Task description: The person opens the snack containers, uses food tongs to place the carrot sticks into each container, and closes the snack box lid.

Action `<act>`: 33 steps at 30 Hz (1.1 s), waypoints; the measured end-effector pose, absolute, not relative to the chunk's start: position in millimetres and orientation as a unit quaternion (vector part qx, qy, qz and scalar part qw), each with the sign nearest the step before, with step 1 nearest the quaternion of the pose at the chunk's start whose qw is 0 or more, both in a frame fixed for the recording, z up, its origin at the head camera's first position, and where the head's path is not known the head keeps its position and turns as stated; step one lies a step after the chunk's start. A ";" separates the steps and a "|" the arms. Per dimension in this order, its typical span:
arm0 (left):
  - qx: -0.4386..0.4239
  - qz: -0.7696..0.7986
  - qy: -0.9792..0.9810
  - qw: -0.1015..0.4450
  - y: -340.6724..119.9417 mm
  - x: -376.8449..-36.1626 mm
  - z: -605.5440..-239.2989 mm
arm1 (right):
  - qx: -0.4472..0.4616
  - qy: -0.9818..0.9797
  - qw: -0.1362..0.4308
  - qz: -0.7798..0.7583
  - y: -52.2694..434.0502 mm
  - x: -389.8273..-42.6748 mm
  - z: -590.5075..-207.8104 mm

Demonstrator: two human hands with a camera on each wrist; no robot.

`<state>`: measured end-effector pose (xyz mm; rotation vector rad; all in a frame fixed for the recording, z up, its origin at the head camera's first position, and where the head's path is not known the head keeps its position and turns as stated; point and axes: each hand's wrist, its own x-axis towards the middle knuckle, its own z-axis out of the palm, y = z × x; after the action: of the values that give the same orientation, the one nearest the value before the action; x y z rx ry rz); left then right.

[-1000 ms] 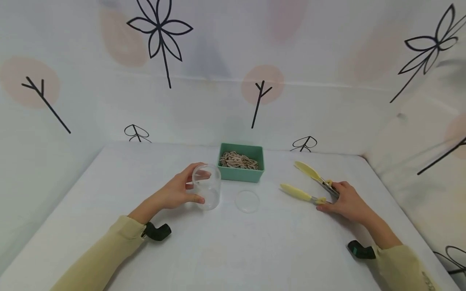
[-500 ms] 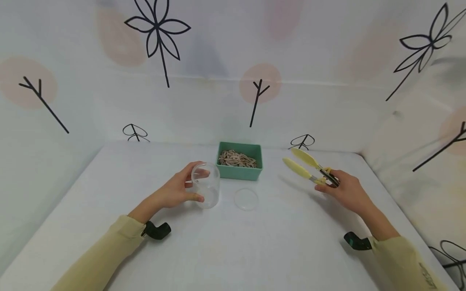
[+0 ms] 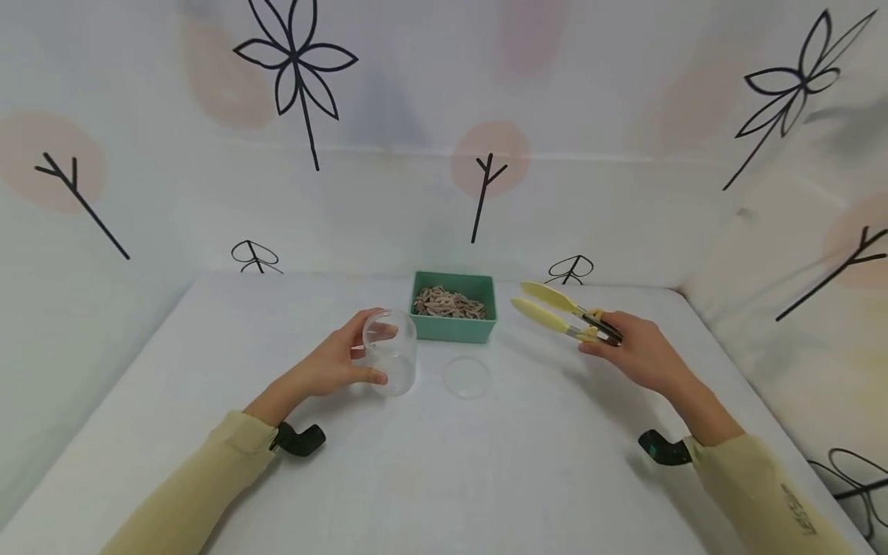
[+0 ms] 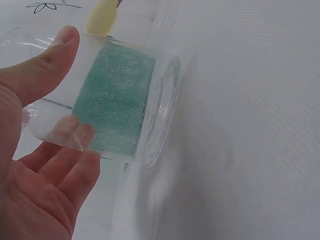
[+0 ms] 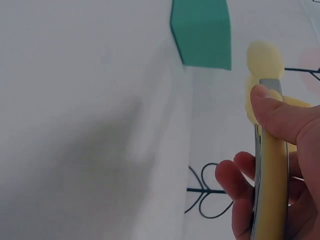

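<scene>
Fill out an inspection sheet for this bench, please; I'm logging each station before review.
Surface: white table, bare where visible.
Job's things: clear jar upright, lidless; round clear lid lying flat to its right; green bin of tan pieces behind them; yellow tongs held above the table, tips apart, pointing toward the bin.
Clutter: nothing seen.
Grips: left hand holds the jar by its side; right hand grips the tongs' handle.
Cables: nothing seen; a dark wrist camera sits at each cuff.
Surroundings: white backdrop printed with black plant outlines and pink spots.
</scene>
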<state>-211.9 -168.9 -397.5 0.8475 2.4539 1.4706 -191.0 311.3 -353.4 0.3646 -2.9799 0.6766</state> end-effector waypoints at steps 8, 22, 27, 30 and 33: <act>0.288 0.498 0.814 0.079 -169.1 -211.0 -400.0 | 0.151 -0.967 0.024 0.205 293.9 -205.4 -340.0; 0.299 0.483 0.820 0.068 -169.1 -214.5 -398.7 | 0.174 -0.972 -0.004 0.157 250.8 -234.2 -320.1; 0.296 0.487 0.818 0.077 -168.7 -214.0 -398.1 | 0.180 -0.974 -0.017 0.138 234.8 -242.7 -316.1; 0.296 0.492 0.814 0.082 -168.6 -213.0 -397.9 | 0.182 -0.975 -0.025 0.123 226.4 -248.1 -312.5; 0.296 0.493 0.814 0.084 -169.1 -212.5 -397.2 | 0.183 -0.976 -0.039 0.109 218.9 -252.8 -308.2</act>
<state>-212.5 -169.1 -397.2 0.8829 2.4293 1.4710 -252.8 218.9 -308.2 0.5900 -3.1447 0.3506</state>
